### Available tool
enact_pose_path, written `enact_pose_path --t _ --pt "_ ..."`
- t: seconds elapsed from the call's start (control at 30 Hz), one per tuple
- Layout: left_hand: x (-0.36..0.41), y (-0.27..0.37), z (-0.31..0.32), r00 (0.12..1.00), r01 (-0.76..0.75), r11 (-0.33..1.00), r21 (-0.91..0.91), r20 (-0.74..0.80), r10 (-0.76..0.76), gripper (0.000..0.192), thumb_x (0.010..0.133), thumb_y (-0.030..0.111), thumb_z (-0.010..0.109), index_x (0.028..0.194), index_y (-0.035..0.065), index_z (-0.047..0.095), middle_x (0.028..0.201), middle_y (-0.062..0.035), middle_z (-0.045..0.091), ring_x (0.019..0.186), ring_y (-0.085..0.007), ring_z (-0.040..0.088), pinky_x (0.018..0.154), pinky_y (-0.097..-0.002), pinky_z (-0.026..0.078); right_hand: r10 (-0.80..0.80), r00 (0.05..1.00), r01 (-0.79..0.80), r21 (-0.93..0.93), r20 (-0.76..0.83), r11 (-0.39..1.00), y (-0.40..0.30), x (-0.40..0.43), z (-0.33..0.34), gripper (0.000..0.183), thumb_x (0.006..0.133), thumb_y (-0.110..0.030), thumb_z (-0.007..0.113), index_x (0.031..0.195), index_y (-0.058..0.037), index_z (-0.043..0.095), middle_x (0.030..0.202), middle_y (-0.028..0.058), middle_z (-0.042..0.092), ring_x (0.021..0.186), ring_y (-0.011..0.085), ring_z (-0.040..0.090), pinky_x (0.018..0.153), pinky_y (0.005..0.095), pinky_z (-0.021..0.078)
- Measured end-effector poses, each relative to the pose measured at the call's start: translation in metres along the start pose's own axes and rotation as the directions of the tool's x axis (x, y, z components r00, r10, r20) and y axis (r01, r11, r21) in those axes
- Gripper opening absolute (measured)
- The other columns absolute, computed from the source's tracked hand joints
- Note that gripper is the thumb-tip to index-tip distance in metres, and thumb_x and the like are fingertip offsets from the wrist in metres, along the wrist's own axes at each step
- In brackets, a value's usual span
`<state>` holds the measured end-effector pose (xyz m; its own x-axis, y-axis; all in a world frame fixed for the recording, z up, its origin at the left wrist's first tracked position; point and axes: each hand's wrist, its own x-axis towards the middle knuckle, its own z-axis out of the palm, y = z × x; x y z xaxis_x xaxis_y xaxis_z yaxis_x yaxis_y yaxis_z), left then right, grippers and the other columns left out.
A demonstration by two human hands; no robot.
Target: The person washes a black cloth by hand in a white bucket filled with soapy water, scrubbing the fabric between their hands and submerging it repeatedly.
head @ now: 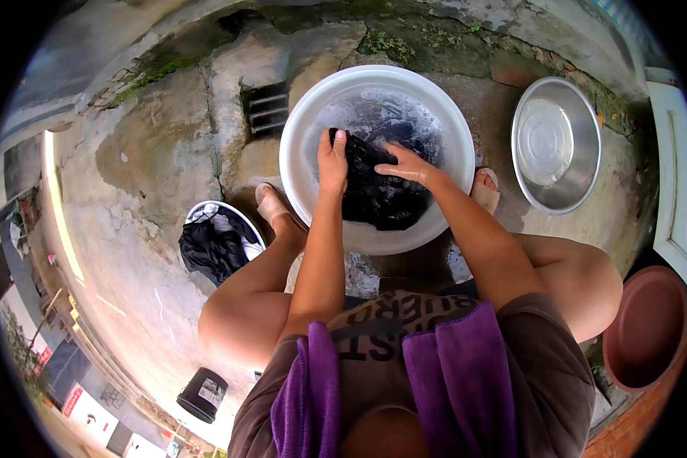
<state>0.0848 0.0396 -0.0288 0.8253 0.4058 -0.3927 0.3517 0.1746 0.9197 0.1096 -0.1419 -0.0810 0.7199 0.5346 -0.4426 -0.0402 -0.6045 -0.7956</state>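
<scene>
A large white plastic basin (378, 243) stands before me between my feet, with sudsy dark water (401, 109) in it. Wet black cloth (386, 200) lies bunched in the water, rising above it on the near side. My left hand (333, 157) grips the cloth's left edge, thumb on top and fingers partly hidden behind it. Over the right part of the cloth is my right hand (406, 164), its fingers spread and pointing left. Whether those fingertips touch the cloth I cannot tell.
To the left, a bucket (257, 226) holds black and white clothes (217, 240). A metal basin (555, 149) stands at right. Beyond the left foot is a floor drain grate (267, 111). A brown tub (644, 329) and a black container (202, 395) sit nearer me. A purple towel (469, 372) hangs over my shoulders.
</scene>
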Motion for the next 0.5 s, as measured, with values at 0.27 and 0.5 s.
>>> enact_pose_path --t 0.27,0.5 --pt "0.012 0.007 -0.019 0.961 0.138 0.820 -0.555 -0.127 -0.247 0.019 0.096 0.019 0.045 0.109 0.0086 0.054 0.098 -0.0074 0.060 0.087 -0.0209 0.059 0.077 -0.0357 0.051 -0.318 0.844 0.479 0.341 -0.432 0.809 -0.092 0.009 -0.006 0.026 0.075 -0.005 0.067 0.101 -0.0069 0.064 0.094 0.0058 0.062 0.085 0.0189 0.058 0.079 0.0298 0.0460" --pt "0.005 -0.059 -0.035 0.979 0.195 0.436 -0.879 0.198 -0.039 0.029 0.095 0.034 0.042 0.109 0.0100 0.052 0.093 -0.0064 0.055 0.086 -0.0201 0.053 0.074 -0.0356 0.045 -0.561 0.670 0.562 -0.161 -0.486 0.811 -0.165 0.000 0.022 0.022 0.077 -0.024 0.063 0.065 -0.0074 0.057 0.067 0.0087 0.056 0.062 0.0327 0.056 0.060 0.0411 0.0471"
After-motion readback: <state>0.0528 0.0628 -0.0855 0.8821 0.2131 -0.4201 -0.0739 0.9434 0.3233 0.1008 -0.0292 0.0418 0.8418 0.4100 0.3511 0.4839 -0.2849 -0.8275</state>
